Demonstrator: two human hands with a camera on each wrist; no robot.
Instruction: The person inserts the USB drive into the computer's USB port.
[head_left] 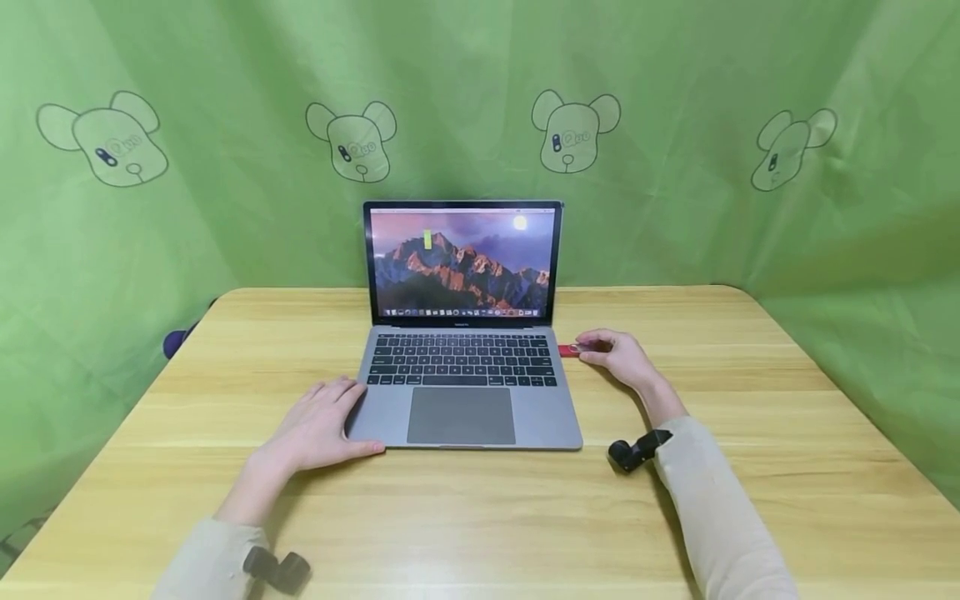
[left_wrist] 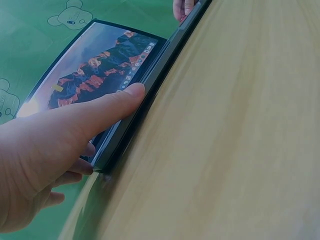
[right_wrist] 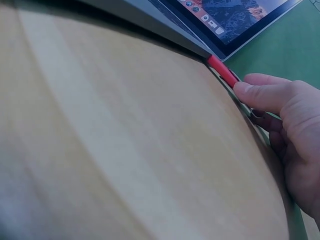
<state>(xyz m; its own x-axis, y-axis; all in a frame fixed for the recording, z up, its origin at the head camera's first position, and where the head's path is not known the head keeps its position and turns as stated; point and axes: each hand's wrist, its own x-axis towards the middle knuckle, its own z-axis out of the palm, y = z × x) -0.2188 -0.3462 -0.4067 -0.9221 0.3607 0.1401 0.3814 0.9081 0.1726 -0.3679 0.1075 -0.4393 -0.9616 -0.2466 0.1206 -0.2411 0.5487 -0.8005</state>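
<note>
An open laptop (head_left: pixel 461 415) stands on the wooden table, its lit screen (head_left: pixel 463 267) showing a mountain picture. My left hand (head_left: pixel 318 429) rests at the laptop's front left corner, the thumb lying along the front edge and the fingers against the left side. In the left wrist view the thumb (left_wrist: pixel 112 102) looks nearly straight. On the other side, my right hand (head_left: pixel 618 354) pinches a red USB flash drive (head_left: pixel 567 351) between thumb and fingers. The right wrist view shows the drive (right_wrist: pixel 222 70) meeting the laptop's right edge; how deep it sits in a port is hidden.
Bare wood (head_left: pixel 480 525) of the table lies in front of the laptop and to both sides. A green curtain (head_left: pixel 465 75) with mouse-like drawings hangs behind the table. Something dark purple (head_left: pixel 174 342) shows beyond the left table edge.
</note>
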